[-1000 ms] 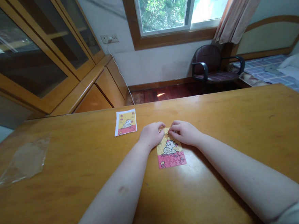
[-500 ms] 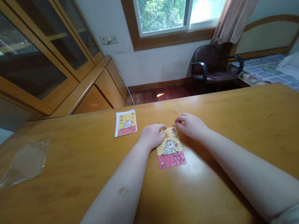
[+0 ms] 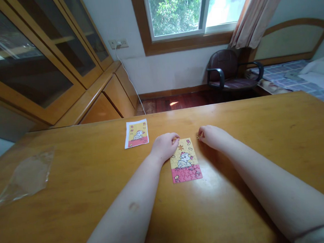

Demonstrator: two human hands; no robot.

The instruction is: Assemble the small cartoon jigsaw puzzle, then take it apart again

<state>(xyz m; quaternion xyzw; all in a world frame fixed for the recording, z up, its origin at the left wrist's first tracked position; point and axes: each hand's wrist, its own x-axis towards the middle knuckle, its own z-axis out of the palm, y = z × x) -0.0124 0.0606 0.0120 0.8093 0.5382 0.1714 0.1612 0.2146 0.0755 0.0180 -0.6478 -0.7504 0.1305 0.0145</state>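
A small jigsaw puzzle (image 3: 184, 160) with a cartoon animal on yellow and pink lies flat on the wooden table (image 3: 72, 187). A gap shaped like one piece shows near its top. My left hand (image 3: 163, 146) rests curled at the puzzle's upper left corner, fingertips pinched on its edge. My right hand (image 3: 211, 136) sits just right of the puzzle's top, fingers closed on a small puzzle piece (image 3: 198, 136).
A printed reference card (image 3: 136, 133) with the same picture lies to the left of the puzzle. A clear plastic bag (image 3: 27, 175) lies near the table's left edge. Beyond the table stand wooden cabinets (image 3: 64, 69), an office chair (image 3: 227, 72) and a bed (image 3: 300, 74).
My right hand has drawn away from the top of the puzzle to its right side, with a small piece pinched in its fingers. The left hand has stayed at the upper left corner.
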